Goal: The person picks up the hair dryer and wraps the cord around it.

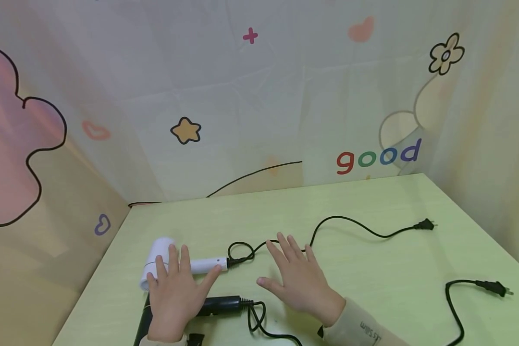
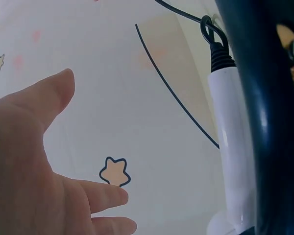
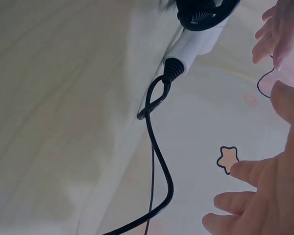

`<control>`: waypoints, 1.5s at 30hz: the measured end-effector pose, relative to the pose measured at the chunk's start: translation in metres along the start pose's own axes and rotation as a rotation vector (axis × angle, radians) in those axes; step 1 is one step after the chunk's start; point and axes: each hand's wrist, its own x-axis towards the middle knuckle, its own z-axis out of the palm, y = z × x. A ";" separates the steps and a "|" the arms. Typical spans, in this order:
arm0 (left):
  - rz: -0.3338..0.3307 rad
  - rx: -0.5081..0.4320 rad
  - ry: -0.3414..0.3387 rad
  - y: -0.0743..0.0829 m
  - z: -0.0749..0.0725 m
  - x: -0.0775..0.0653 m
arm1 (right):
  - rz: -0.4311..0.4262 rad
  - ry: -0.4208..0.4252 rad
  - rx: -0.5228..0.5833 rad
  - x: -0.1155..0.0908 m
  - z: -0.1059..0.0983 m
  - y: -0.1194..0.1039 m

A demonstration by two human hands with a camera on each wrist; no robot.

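A white hair dryer (image 1: 207, 265) lies on the left of the table, its head pointing away from the handle's cord end. Nearer the front lies a black hair dryer (image 1: 225, 305), partly hidden behind my left hand (image 1: 177, 298). That hand hovers palm down with fingers spread and overlaps both dryers in the head view. My right hand (image 1: 300, 283), also spread and holding nothing, is to the right of the two handles. In the left wrist view the white handle (image 2: 230, 127) stands beside the black dryer's dark handle (image 2: 257, 127), well apart from the fingers.
The white dryer's black cord (image 1: 346, 218) runs to a plug (image 1: 425, 224) at the back right. A second plug (image 1: 493, 287) and its cord lie at the right. A printed curtain (image 1: 259, 110) hangs behind the pale green table (image 1: 372, 269).
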 end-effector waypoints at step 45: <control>-0.333 -0.152 -0.283 -0.051 0.021 -0.002 | -0.038 -0.345 -0.011 -0.010 0.013 -0.014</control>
